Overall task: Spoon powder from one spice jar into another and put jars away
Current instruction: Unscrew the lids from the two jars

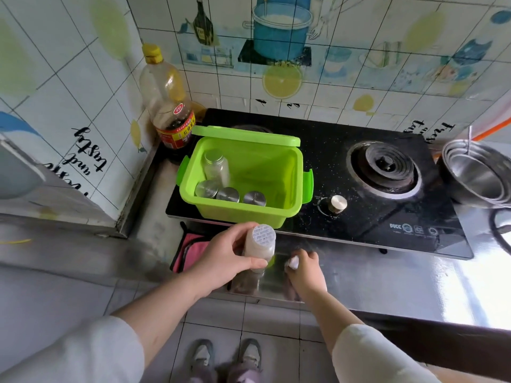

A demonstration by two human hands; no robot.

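Head view.
- Jar (260, 241): held upright over the worktop's (359, 277) front edge, just before the box (293, 172). The left hand (229, 258) is curled round its side.
- Right hand (305, 272): beside the jar, pinching a small white item (293, 262); what it is cannot be told.
- Box: open on the hob (359, 211), with four lidded jars (228, 194) at its left.
- Advice: keep the jar level and steady, and work low over the worktop.

Steel counter (387, 286): blk gas hob (318, 150) ctr, pink cloth (190, 251) front-L, sauce bottle (174, 125) back-L, steel bowls (475, 175) R.
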